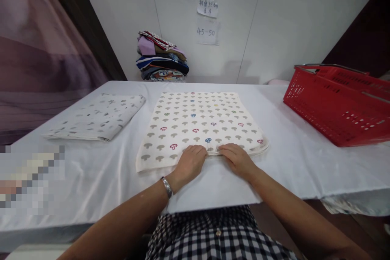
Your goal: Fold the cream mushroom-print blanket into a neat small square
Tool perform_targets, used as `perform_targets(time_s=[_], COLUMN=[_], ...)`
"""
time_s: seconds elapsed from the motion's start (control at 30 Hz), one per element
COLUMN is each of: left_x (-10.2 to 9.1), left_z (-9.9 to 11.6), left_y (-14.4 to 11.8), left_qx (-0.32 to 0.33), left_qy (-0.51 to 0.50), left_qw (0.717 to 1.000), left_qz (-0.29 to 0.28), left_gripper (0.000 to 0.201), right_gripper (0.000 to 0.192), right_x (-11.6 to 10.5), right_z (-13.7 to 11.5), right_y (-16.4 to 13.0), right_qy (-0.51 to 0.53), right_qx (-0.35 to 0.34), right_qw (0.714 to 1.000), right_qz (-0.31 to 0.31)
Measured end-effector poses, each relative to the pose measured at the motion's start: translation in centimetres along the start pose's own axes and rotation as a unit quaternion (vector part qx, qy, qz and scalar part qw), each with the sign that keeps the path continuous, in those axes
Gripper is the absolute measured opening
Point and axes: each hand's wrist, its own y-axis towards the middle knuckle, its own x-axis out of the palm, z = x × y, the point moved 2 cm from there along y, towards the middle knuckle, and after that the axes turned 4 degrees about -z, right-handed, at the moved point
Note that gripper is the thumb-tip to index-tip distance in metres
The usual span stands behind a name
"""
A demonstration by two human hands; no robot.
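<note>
Both hands are lying palm-down on the near edge of the mushroom-print cloth; left hand and right hand are sitting side by side near the middle of that edge, fingers flat and pressing, nothing clenched, though whether the fingertips are pinching the hem underneath I cannot tell; a metal bracelet is showing on the left wrist; the cloth is lying flat in 1 neat rectangle at the centre of the white-covered table, apparently already folded at least once; judging by this, the person is smoothing or squaring the fold, and the next move is calling for a grip on the edge or corners; a second folded cloth is lying to the left, well apart; a red basket is standing right; a stack of folded fabrics is sitting against the wall.
</note>
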Motion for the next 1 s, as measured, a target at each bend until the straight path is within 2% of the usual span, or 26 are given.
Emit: perform_targets(time_s=[0.4,1.0], left_x=[0.64,0.70], left_z=[-0.13,-0.02], left_y=[-0.28,-0.09], left_qx=[0.026,0.008], left_qy=[0.042,0.047], left_qw=[0.999,0.999], left_qz=[0.003,-0.014], left_gripper=[0.019,0.020], right_gripper=[0.023,0.023], right_x=[0.26,0.57], right_z=[-0.23,-0.53], right_y=[0.23,0.52], right_qy=[-0.045,-0.073], right_qx=[0.006,-0.007], right_qw=[0.998,0.997], right_qz=[-0.038,-0.007])
